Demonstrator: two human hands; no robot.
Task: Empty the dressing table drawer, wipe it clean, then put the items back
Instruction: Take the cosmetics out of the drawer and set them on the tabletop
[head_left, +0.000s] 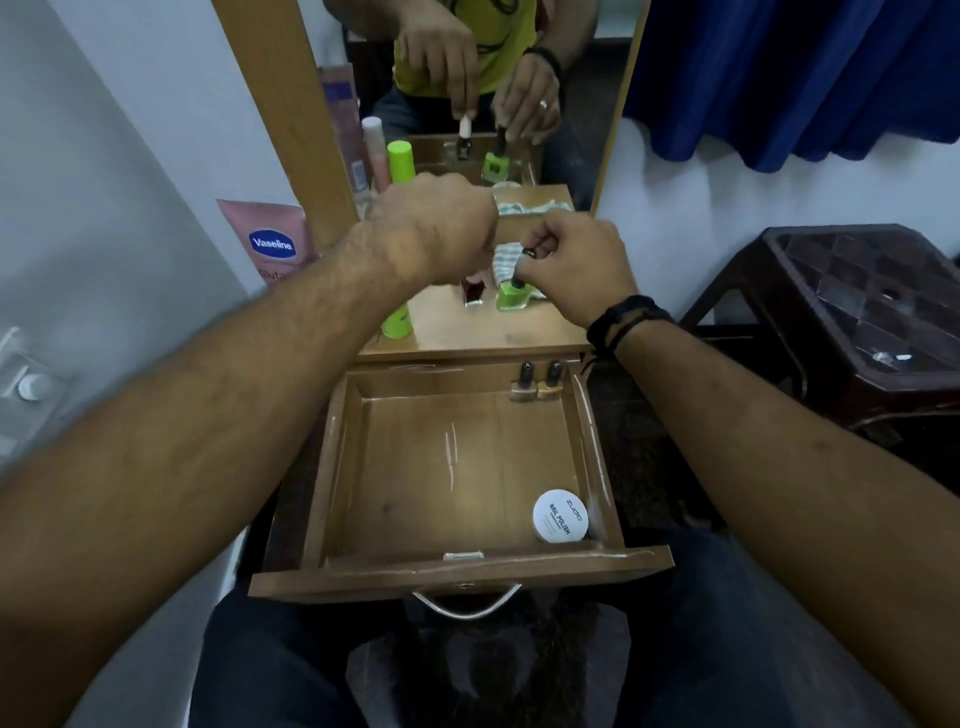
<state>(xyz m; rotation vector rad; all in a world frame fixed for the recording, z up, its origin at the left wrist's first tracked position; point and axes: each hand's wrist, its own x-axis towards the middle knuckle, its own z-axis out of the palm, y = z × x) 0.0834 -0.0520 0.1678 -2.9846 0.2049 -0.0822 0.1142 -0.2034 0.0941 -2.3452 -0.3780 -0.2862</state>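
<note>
While the left hand (436, 228) pinches a dark bottle (474, 292) and the right hand (571, 260) a green bottle (511, 296) by their caps at the desk's (483, 332) back edge, the person should keep both upright over the drawer (457, 467).

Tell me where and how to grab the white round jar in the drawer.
Grip the white jar across its round rim, thumb and fingers on opposite sides, coming straight down from above. It sits flat, lid up, tucked in the front right corner of the drawer, so the walls probably block a sideways approach; the free sides face left and toward the back.
</note>
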